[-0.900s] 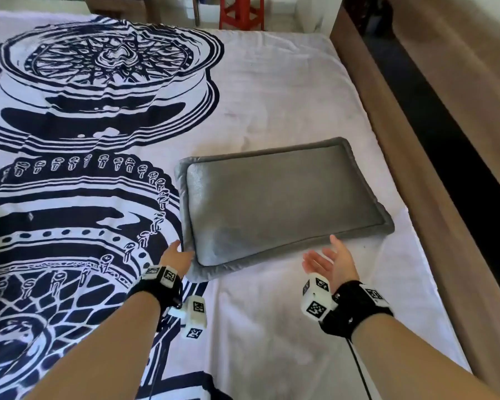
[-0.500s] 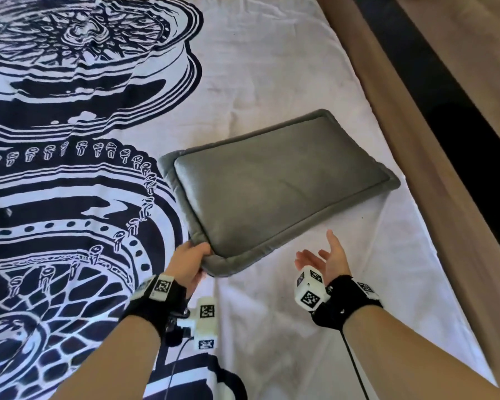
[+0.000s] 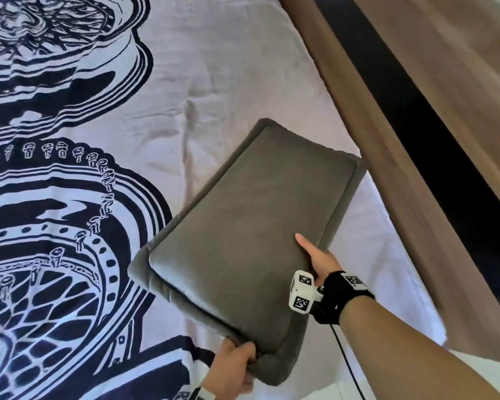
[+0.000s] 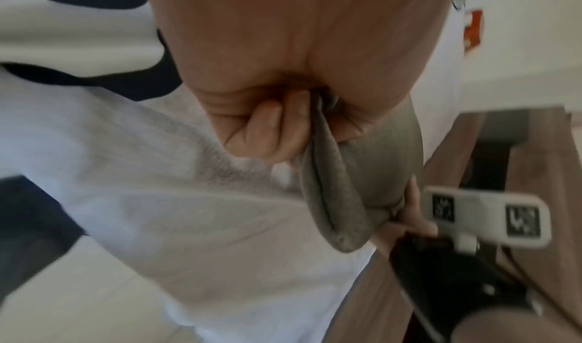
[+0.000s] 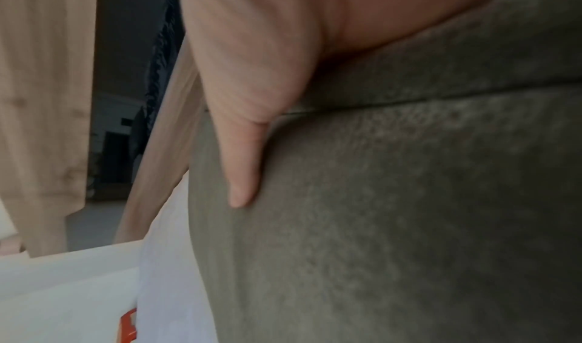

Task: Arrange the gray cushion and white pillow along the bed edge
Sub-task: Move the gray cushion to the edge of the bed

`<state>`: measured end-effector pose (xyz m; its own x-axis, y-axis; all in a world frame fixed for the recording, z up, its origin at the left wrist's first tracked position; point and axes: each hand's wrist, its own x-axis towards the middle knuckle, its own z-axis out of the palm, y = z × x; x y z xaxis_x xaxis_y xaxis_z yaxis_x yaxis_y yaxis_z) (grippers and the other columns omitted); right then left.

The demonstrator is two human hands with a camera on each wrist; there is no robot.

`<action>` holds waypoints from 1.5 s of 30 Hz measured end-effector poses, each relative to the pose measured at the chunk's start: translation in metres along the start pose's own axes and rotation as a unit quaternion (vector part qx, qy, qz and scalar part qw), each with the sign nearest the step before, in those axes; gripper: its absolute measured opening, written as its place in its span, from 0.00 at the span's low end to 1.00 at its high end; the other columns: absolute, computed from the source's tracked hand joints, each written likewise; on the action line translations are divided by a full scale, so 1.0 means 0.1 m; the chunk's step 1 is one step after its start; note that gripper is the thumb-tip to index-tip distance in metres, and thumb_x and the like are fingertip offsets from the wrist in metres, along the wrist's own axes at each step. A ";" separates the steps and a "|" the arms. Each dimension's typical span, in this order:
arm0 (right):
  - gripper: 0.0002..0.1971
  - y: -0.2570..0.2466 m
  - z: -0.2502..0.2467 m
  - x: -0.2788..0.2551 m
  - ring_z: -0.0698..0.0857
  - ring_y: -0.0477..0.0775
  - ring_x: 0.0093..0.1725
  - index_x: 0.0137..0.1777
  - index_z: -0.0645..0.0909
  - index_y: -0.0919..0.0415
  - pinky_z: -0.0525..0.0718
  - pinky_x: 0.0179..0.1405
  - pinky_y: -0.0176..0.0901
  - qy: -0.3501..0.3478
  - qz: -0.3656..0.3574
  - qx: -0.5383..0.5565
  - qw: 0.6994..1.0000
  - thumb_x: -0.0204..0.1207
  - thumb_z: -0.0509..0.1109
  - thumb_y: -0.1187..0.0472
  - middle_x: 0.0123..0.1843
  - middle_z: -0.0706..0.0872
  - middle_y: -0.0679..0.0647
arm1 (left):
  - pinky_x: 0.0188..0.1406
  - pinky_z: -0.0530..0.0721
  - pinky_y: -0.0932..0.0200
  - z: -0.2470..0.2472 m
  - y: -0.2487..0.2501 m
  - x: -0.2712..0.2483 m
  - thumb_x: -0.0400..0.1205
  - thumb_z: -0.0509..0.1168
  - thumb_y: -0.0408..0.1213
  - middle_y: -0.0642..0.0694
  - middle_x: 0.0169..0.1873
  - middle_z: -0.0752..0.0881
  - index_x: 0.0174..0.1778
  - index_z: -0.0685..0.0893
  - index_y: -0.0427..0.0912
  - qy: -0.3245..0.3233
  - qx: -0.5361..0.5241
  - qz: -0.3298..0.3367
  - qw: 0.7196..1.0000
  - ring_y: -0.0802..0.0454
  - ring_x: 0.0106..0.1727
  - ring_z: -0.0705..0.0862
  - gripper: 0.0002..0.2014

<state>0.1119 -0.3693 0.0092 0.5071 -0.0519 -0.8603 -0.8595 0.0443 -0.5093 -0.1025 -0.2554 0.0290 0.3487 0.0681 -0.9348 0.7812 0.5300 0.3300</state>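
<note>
The gray cushion (image 3: 243, 226) is lifted off the bed and turned so its long side runs away from me, near the right bed edge. My left hand (image 3: 237, 362) grips its near corner, and the left wrist view shows the fingers (image 4: 267, 129) curled round the cushion's (image 4: 340, 199) seam. My right hand (image 3: 318, 255) holds the right long edge, thumb on top and fingers hidden underneath. In the right wrist view the thumb (image 5: 242, 149) lies flat on the gray cushion (image 5: 409, 199). No white pillow is in view.
The bed sheet (image 3: 214, 82) is white with large black wheel prints on the left. A wooden bed frame (image 3: 387, 168) runs along the right side, with a dark gap (image 3: 433, 140) beyond it.
The cushion lay flat across the bed; my left hand took its corner and lifted it. My right hand, open before, now holds the right edge. The cushion has turned lengthwise and come nearer.
</note>
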 end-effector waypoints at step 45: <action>0.32 -1.81 -2.00 0.66 0.92 0.62 0.51 0.60 0.84 0.51 0.89 0.55 0.64 -0.010 -0.176 -0.205 0.963 0.53 0.89 0.53 0.55 0.93 0.57 | 0.64 0.85 0.39 1.41 1.63 1.09 0.73 0.78 0.48 0.40 0.56 0.93 0.66 0.84 0.40 -0.051 0.011 0.182 0.982 0.40 0.58 0.91 0.28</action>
<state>0.2878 -0.5799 0.0491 0.7687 0.0267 -0.6390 -0.5862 -0.3701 -0.7207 0.1357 -0.2812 -0.0004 0.6562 0.1635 -0.7367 0.6056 0.4683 0.6434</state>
